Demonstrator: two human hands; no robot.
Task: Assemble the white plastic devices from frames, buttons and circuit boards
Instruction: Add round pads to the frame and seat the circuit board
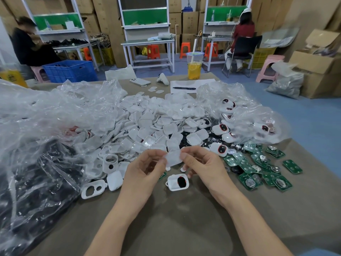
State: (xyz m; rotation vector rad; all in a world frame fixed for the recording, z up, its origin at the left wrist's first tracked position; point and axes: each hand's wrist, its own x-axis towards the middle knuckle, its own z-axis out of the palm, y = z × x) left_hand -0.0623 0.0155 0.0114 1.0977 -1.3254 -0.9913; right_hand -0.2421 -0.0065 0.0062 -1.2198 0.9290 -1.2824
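Note:
Both hands hold one white plastic cover piece (173, 158) above the table. My left hand (145, 169) pinches its left edge and my right hand (201, 163) pinches its right edge. Just below them a white frame with a black and red button insert (178, 182) lies on the table. A green circuit board (162, 176) peeks out under my left hand. An empty white frame with two holes (93, 189) lies to the left. A big heap of white covers (158, 122) fills the middle. Green circuit boards (258, 169) lie scattered at the right. Assembled devices (218, 149) sit behind my right hand.
Crumpled clear plastic bags (55, 115) cover the left side, one with dark parts (36, 182). Another bag (245, 115) holds assembled devices at the right. A drink cup (194, 65), a phone (139, 81), a pen on paper (184, 88) stand at the far edge. Two people sit at benches behind.

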